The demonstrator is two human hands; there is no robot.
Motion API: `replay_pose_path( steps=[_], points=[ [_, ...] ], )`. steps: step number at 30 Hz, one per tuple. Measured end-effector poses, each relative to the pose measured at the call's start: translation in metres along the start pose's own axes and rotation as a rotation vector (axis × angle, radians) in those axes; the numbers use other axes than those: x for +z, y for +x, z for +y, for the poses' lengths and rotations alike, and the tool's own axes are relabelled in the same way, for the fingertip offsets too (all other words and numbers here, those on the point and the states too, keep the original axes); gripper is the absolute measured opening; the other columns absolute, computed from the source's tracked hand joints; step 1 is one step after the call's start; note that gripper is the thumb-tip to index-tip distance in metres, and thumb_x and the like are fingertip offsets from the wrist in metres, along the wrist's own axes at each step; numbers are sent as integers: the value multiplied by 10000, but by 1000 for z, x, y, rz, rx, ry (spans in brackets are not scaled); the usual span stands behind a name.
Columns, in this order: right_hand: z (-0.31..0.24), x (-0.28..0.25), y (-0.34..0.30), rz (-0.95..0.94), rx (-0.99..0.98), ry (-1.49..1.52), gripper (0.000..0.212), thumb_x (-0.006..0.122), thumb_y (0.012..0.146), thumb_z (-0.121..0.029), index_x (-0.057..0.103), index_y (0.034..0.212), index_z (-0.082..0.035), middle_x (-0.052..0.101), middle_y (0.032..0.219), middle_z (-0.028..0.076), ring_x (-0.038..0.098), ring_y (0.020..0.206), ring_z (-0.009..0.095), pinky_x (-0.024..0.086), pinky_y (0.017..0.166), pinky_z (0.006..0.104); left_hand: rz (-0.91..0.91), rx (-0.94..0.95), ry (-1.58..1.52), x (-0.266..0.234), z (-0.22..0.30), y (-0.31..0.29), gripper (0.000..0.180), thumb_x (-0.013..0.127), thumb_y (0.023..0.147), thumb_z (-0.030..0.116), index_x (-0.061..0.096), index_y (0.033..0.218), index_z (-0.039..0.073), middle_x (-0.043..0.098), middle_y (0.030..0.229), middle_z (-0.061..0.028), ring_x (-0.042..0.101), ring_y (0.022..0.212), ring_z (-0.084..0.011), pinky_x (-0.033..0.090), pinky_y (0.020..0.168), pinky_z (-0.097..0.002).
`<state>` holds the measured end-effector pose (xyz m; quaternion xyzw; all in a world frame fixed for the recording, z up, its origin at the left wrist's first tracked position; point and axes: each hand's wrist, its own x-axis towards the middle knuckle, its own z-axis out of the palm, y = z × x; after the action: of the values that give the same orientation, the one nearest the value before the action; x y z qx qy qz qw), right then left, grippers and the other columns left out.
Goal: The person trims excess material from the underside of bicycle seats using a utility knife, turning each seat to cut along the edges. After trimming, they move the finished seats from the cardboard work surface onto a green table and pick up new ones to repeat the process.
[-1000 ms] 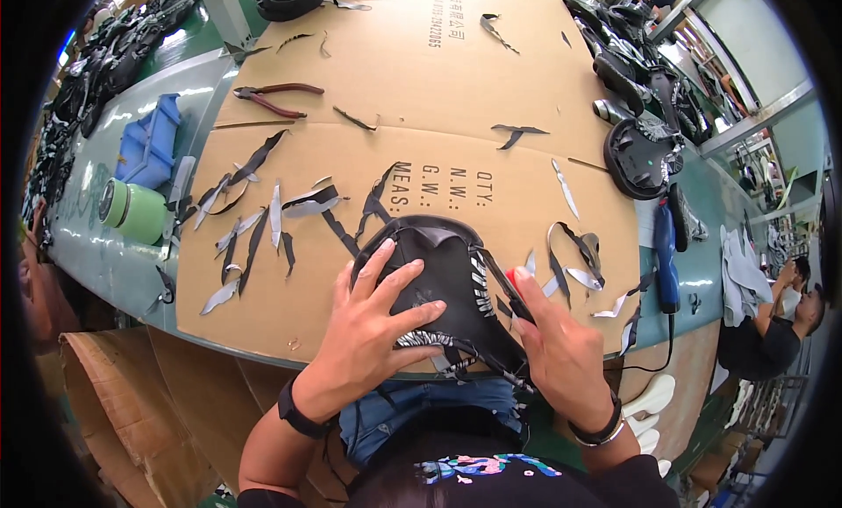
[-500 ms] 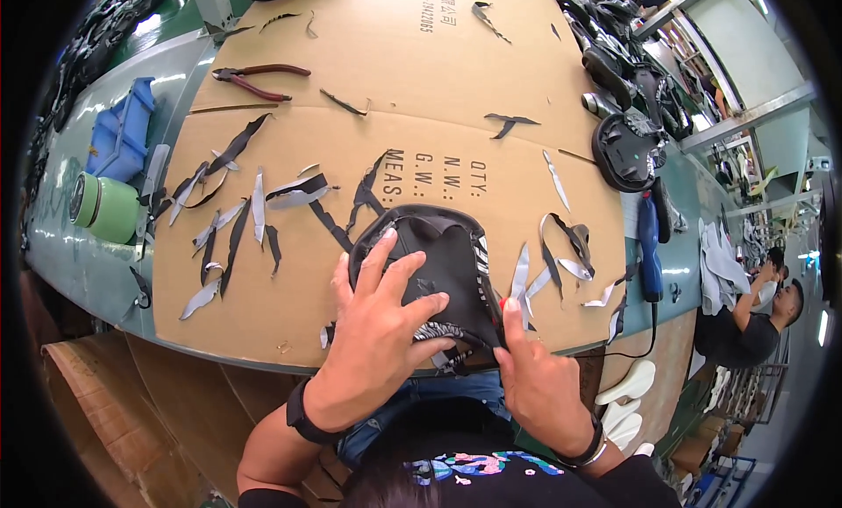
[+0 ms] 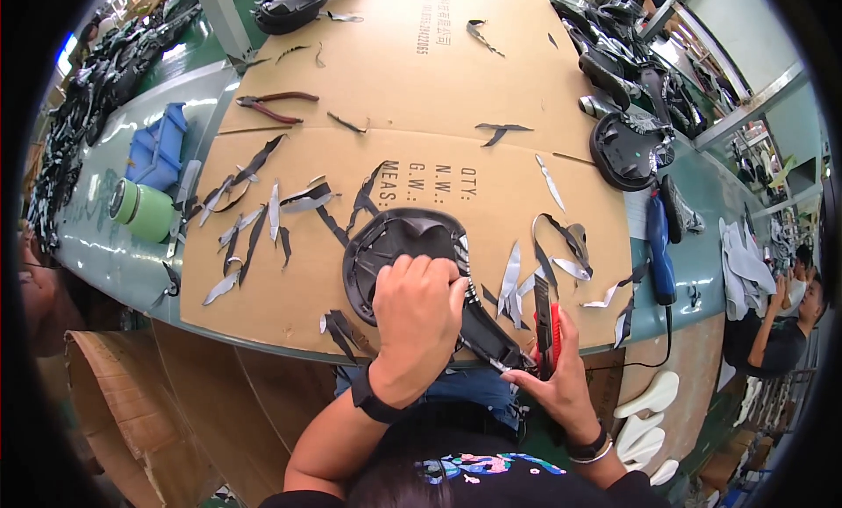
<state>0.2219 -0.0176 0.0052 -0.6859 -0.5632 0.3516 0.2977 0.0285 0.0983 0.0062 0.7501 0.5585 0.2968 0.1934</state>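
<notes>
A black bicycle saddle [image 3: 358, 258] lies with its hollow underside up at the near edge of the cardboard, its nose pointing down to the right. My left hand [image 3: 417, 308] is closed over the middle of it, fingers curled under and partly hidden. A zebra-patterned edge of the cover shows along the saddle's right side. In my right hand [image 3: 561, 387] is a red utility knife [image 3: 549, 332], its dark blade end pointing away from me. The thumb of that hand reaches to the saddle's nose tip.
Black and grey fabric strips [image 3: 256, 245] lie scattered over the cardboard sheet [image 3: 421, 280]. Red-handled pliers [image 3: 279, 107] lie far left, near a blue bin [image 3: 158, 148] and green jar [image 3: 145, 211]. A corded blue tool [image 3: 660, 254] and another saddle [image 3: 627, 153] are at right. A person [image 3: 776, 332] works beyond.
My left hand has gone from spread fingers to a closed grip on the saddle. The saddle has turned, its nose now to the lower right. My right hand has tipped the knife upright.
</notes>
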Motion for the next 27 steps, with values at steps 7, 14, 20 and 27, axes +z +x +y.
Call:
replay_pose_path(
  steps=[7,14,20,27],
  points=[
    [-4,4,6,35,132,298,977,870,670,-138,275,1440,-45,565,923,52,547,762,117,493,718,273,-81,-138,-146,-10,4,-1,104,676,760,98,610,691,57,611,672,-67,561,664,-235,443,664,-376],
    [1,-2,4,-23,173,520,847,828,714,-93,331,1398,-36,623,986,79,599,847,106,504,763,257,64,146,124,-15,9,-18,332,804,659,213,615,896,77,600,838,-42,567,787,-235,428,700,-351],
    [-2,-4,4,-84,181,502,790,810,733,-76,349,1373,-26,625,995,77,609,829,107,504,750,248,-111,134,-70,-10,-9,-12,216,766,707,159,622,840,69,595,796,-59,579,774,-260,457,668,-376],
    [-23,-5,3,-190,252,672,785,815,722,-76,354,1356,-31,605,1017,56,572,848,81,482,733,214,463,65,140,-31,-30,15,84,588,883,105,558,853,34,548,784,-132,558,728,-308,453,633,-385]
  ],
)
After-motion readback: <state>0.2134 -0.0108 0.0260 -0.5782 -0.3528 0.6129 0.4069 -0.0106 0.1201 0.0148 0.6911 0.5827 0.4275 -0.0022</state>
